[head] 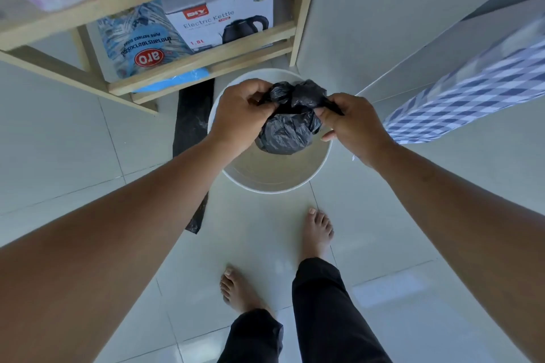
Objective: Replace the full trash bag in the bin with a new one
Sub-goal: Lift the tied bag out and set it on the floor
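Observation:
A round white bin (274, 183) stands on the tiled floor below a wooden shelf. Over its mouth hangs a full black trash bag (287, 130), bunched and knotted at the top. My left hand (239, 115) pinches the left side of the knot. My right hand (354, 124) pinches the right tail of the knot. Both hands pull the plastic apart sideways. A flat black new bag (193, 118) lies on the floor along the bin's left side, partly hidden by my left forearm.
A wooden shelf unit (203, 62) stands just behind the bin and holds an electric kettle box (224, 20) and a blue sugar pack (141, 41). A blue checked cloth (472, 91) hangs at the right. My bare feet (320, 233) stand on the floor close to the bin.

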### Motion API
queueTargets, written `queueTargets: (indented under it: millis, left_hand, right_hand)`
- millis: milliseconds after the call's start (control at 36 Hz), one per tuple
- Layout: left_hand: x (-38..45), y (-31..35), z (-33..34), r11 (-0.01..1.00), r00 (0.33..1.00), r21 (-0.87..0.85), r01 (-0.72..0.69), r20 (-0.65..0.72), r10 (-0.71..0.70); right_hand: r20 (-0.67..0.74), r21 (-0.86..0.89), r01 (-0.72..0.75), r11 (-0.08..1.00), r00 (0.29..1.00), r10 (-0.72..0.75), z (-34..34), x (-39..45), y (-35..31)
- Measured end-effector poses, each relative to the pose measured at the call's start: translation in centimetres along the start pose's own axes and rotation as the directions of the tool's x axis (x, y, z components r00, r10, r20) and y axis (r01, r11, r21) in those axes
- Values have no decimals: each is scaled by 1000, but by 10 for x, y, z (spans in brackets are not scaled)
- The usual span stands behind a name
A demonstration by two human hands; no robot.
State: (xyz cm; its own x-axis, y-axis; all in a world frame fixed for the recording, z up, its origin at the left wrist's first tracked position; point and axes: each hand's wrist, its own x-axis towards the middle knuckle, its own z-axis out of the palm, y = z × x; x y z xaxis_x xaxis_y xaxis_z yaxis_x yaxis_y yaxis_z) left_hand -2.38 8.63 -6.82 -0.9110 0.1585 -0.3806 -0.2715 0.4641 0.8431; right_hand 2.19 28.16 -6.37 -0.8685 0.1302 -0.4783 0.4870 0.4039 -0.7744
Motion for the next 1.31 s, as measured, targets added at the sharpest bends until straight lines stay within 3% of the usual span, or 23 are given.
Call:
queueTargets:
  millis: [111, 222, 333, 417, 611, 806, 972, 1167, 1306]
  left_hand:
    - [-11, 51, 4, 998, 996, -57, -35, 82, 39]
    - [-27, 112, 19, 989, 981, -98, -107, 148, 121]
    - [-42, 153, 44, 978, 965, -174, -119, 212, 155]
    - [-49, 163, 68, 981, 962, -174, -85, 241, 126]
    - [-55, 113, 140, 998, 937, 47, 37, 347, -51]
    - [-42, 20, 206, 956, 866, 174, 236, 408, -288]
    - [-13, -29, 246, 921, 836, 176, 347, 387, -389]
    - [30, -35, 267, 945, 925, 105, 309, 196, -324]
    - [50, -34, 269, 917, 925, 226, 329, 119, -361]
  right_hand:
    - [-24, 262, -92, 961, 995, 101, -35, -23, -24]
    - [-137, 395, -11, 919, 988, 71, -82, -55, -44]
    - [-231, 357, 80, 931, 973, 5, -122, -84, -45]
    - [-288, 272, 69, 960, 958, 12, -141, -99, -31]
    - [-330, 92, -186, 978, 921, 206, -144, -108, 47]
    - [-215, 163, -392, 906, 882, 420, -104, -82, 149]
    - [-231, 287, -463, 839, 817, 529, -72, -46, 212]
    - [-340, 298, -393, 870, 808, 482, -59, -7, 227]
    - [-269, 254, -449, 857, 818, 508, -57, 8, 220]
